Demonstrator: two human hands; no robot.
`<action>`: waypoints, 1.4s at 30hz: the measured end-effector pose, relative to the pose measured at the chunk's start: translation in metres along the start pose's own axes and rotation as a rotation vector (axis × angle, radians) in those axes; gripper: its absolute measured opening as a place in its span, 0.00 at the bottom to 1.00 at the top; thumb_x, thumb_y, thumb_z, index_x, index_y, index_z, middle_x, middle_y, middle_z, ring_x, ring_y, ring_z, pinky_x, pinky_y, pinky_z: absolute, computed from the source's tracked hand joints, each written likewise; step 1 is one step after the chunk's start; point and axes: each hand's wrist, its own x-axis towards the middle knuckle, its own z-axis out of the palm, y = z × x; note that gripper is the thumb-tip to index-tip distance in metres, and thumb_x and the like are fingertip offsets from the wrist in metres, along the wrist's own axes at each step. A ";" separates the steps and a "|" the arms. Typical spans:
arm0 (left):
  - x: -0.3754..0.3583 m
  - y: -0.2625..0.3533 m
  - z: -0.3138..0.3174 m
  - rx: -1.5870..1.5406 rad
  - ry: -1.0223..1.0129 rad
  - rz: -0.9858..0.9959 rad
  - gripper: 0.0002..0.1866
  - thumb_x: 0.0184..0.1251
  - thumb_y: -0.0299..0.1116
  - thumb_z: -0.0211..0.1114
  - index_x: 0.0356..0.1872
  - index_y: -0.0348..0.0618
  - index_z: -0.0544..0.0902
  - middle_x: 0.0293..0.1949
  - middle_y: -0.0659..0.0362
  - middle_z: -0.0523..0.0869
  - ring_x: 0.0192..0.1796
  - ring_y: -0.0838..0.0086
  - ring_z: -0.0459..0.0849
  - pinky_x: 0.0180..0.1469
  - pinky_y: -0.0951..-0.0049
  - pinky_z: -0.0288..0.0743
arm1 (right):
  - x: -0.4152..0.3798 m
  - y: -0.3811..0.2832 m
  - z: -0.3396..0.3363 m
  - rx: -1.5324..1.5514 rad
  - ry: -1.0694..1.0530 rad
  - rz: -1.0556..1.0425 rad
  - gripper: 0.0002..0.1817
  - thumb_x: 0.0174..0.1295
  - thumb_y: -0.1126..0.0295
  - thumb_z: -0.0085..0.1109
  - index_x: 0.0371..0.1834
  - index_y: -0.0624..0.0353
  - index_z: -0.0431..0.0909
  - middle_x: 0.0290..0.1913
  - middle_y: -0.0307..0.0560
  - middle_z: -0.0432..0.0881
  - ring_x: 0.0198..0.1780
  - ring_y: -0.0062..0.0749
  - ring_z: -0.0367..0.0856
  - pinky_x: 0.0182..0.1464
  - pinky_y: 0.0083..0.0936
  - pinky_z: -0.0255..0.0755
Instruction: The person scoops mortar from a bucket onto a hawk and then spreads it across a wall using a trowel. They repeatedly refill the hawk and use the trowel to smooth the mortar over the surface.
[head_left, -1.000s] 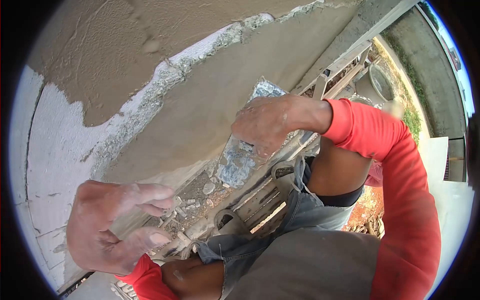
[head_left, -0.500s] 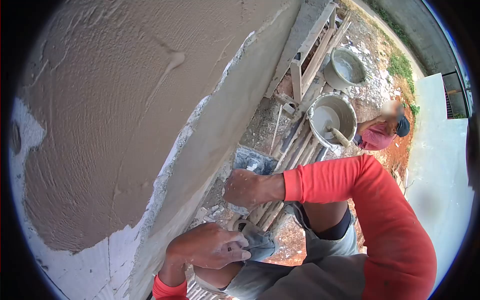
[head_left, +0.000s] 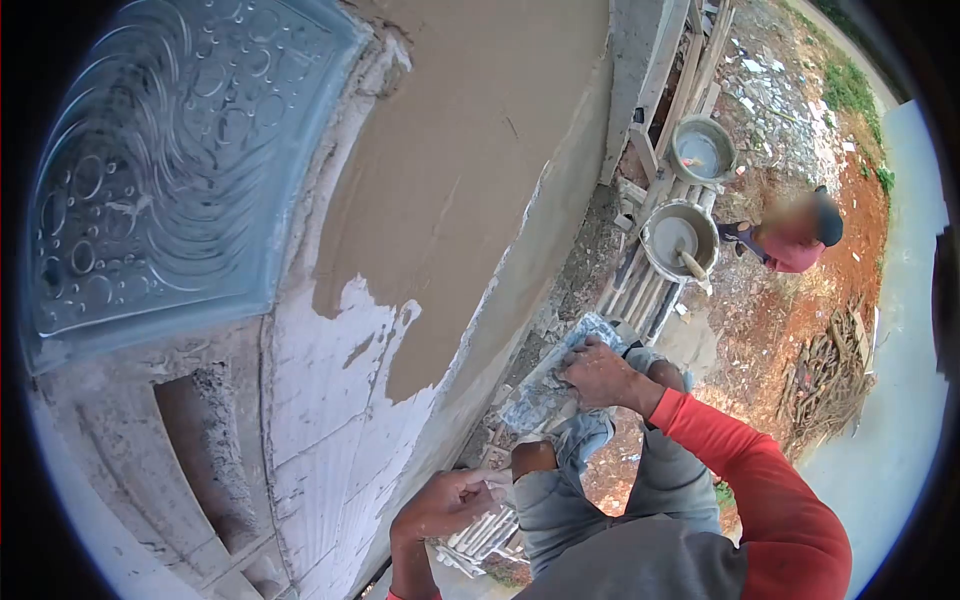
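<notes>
My right hand [head_left: 598, 374] is closed on a plastering float [head_left: 535, 398], a flat rectangular board smeared with grey-blue and white plaster. The float is low, beside the wall's edge and above my legs. Nearer the wall's lower part is my left hand [head_left: 448, 504], with loosely bent fingers and pale plaster on them; I make out nothing held in it. Wet brown-grey plaster [head_left: 460, 190] covers part of the wall, and bare white blockwork [head_left: 340, 430] shows beside it.
Two buckets stand on the planks: one with grey mix and a wooden-handled tool [head_left: 690, 262], and another bucket [head_left: 703, 150]. A person in a pink top [head_left: 795, 250] is on the ground below. A patterned glass panel [head_left: 180, 170] and a sticks pile [head_left: 828, 365] are visible.
My view has swung, so the glass panel and bare blocks now show. My right hand has shifted away from the wall, and the float has come plainly into view. My left hand stays low.
</notes>
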 end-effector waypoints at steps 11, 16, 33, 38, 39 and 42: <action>-0.270 0.140 -0.011 0.148 0.441 0.337 0.24 0.76 0.27 0.68 0.71 0.41 0.80 0.36 0.57 0.92 0.38 0.80 0.86 0.41 0.75 0.79 | -0.118 -0.049 -0.137 -0.141 0.342 1.082 0.20 0.57 0.56 0.67 0.41 0.63 0.88 0.40 0.63 0.90 0.45 0.61 0.89 0.52 0.52 0.80; -0.386 0.162 0.005 0.181 0.832 0.569 0.21 0.77 0.35 0.68 0.63 0.32 0.84 0.35 0.51 0.93 0.31 0.75 0.87 0.38 0.72 0.83 | -0.249 -0.056 -0.095 -0.108 0.384 1.504 0.26 0.52 0.58 0.69 0.50 0.66 0.85 0.51 0.67 0.88 0.51 0.63 0.88 0.55 0.54 0.80; -0.456 0.196 -0.058 1.332 2.533 0.835 0.23 0.84 0.39 0.56 0.66 0.30 0.81 0.68 0.45 0.82 0.74 0.58 0.73 0.76 0.52 0.68 | -0.301 -0.148 -0.100 0.258 0.604 1.734 0.28 0.63 0.48 0.63 0.43 0.68 0.89 0.42 0.70 0.89 0.48 0.63 0.90 0.49 0.51 0.80; -0.452 0.202 -0.078 1.544 2.492 1.174 0.18 0.77 0.44 0.68 0.52 0.40 0.92 0.60 0.47 0.89 0.64 0.59 0.85 0.70 0.54 0.75 | -0.212 -0.090 -0.155 0.450 0.972 1.329 0.31 0.71 0.43 0.58 0.42 0.68 0.89 0.28 0.56 0.87 0.29 0.39 0.83 0.35 0.40 0.73; -0.448 0.202 -0.070 1.486 2.512 0.976 0.26 0.80 0.51 0.63 0.62 0.38 0.86 0.67 0.43 0.83 0.72 0.52 0.78 0.77 0.47 0.65 | -0.187 -0.069 -0.151 0.646 1.002 1.344 0.28 0.71 0.44 0.58 0.34 0.62 0.87 0.24 0.49 0.83 0.25 0.34 0.78 0.31 0.36 0.69; -0.456 0.177 -0.078 0.822 2.375 0.870 0.47 0.74 0.60 0.68 0.83 0.43 0.61 0.84 0.49 0.60 0.85 0.51 0.56 0.82 0.36 0.53 | -0.093 -0.040 -0.159 1.375 1.070 1.285 0.23 0.72 0.47 0.58 0.20 0.43 0.72 0.17 0.30 0.68 0.16 0.20 0.62 0.20 0.25 0.54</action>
